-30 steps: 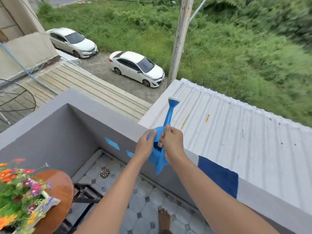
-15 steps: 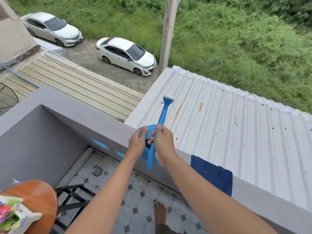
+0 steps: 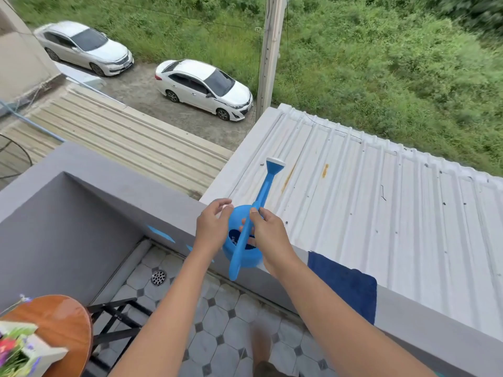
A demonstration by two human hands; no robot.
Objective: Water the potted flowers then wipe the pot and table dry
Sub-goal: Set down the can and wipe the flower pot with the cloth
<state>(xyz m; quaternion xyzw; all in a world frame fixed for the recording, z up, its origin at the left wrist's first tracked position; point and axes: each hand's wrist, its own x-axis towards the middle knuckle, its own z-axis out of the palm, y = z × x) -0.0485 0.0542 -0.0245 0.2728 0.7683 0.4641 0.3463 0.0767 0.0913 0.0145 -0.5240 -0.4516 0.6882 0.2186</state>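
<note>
Two hands meet on a blue watering can [image 3: 245, 248] that sits on top of the grey balcony wall [image 3: 152, 186]; its body rests at the wall's inner edge, between the wrists. The can's long axis runs from lower left to upper right, away from the person; the handle end hangs toward the tiled balcony floor [image 3: 217, 322], while the thin spout rises over the corrugated white roof [image 3: 381, 227] and ends in a white-faced rose [image 3: 275, 163], pointing outward and slightly right, toward the utility pole [image 3: 269, 55]. The right hand [image 3: 269, 238] has its grip pressed around the handle strap, thumb on top near the base of the spout and fingers curled below; the left hand [image 3: 212, 227] rests against the left side of the can's body with its fingers loosely curved, partly spread, thumb near the rim; how firmly it presses cannot be told. A dark blue cloth [image 3: 345, 287] drapes over the wall just beside the right forearm; it lies apart from the can. At the lower left, well apart from the can, a round wooden surface [image 3: 60, 325] carries a white pot [image 3: 40, 352] of flowers, cut off by the frame edge.
</note>
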